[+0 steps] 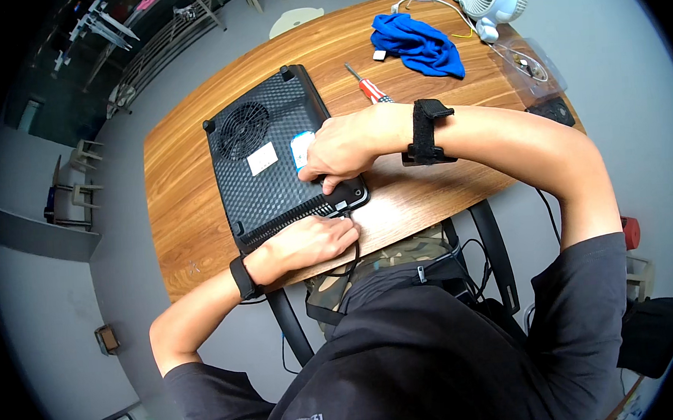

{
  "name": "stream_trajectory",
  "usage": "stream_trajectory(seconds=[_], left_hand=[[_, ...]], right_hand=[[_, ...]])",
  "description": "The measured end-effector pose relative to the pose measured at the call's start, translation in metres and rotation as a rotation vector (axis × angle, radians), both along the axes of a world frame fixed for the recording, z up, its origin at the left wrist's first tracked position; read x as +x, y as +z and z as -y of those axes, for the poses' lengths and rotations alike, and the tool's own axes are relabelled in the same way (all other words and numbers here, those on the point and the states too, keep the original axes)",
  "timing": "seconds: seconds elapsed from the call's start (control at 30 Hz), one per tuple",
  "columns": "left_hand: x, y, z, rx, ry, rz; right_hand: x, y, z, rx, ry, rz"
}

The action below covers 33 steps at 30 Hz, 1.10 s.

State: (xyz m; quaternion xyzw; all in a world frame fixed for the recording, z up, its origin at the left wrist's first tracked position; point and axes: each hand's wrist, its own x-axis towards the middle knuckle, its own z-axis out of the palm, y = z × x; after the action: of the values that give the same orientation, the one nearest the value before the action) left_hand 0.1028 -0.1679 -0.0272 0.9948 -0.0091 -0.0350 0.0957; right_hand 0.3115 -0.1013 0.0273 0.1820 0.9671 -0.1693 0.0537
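A black appliance (277, 99), which looks like an induction cooker, lies bottom up on the wooden table. Its underside has a round fan grille (243, 131), corner feet and a vent strip along the near edge. A white label (261, 159) and a blue-and-white sticker (300, 147) are stuck on it. My right hand (348, 145) rests over its near right corner, fingers bent down; anything between them is hidden. At the near edge, my left hand (319, 240) is closed with its fingertips around the black power cord (357, 247) by that corner.
Beyond my right hand lie a screwdriver (372, 89) with a red, white and blue handle and a blue cloth (419, 44). A white fan (487, 0) stands at the far right, near a clear plastic tray (531, 70) with small parts. A white stool (294, 20) stands behind the table.
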Motion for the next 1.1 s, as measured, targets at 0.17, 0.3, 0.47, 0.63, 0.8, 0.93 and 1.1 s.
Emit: stream_trajectory(seconds=[0.17,0.3,0.47,0.63,0.8,0.93,1.1], left_hand=[[-0.003,0.002,0.001,0.023,-0.014,0.069],[-0.003,0.003,0.003,0.032,-0.011,0.053],[-0.001,-0.003,0.007,0.016,-0.071,-0.036],[-0.001,-0.005,0.014,0.011,-0.030,0.005],[0.000,-0.003,0.013,-0.002,-0.049,0.010],[0.001,-0.007,0.012,-0.003,-0.051,0.039],[0.003,-0.007,0.012,-0.024,-0.040,0.082]], right_hand=[[0.001,0.006,0.002,-0.030,-0.021,0.007],[0.000,0.007,0.001,-0.025,-0.016,0.000],[-0.002,0.009,0.002,-0.026,-0.024,0.037],[0.001,0.000,0.001,-0.005,-0.025,-0.041],[0.003,0.001,0.005,-0.050,-0.062,0.001],[0.003,-0.003,0.005,-0.108,-0.069,-0.035],[0.005,-0.006,0.004,-0.134,-0.080,-0.062]])
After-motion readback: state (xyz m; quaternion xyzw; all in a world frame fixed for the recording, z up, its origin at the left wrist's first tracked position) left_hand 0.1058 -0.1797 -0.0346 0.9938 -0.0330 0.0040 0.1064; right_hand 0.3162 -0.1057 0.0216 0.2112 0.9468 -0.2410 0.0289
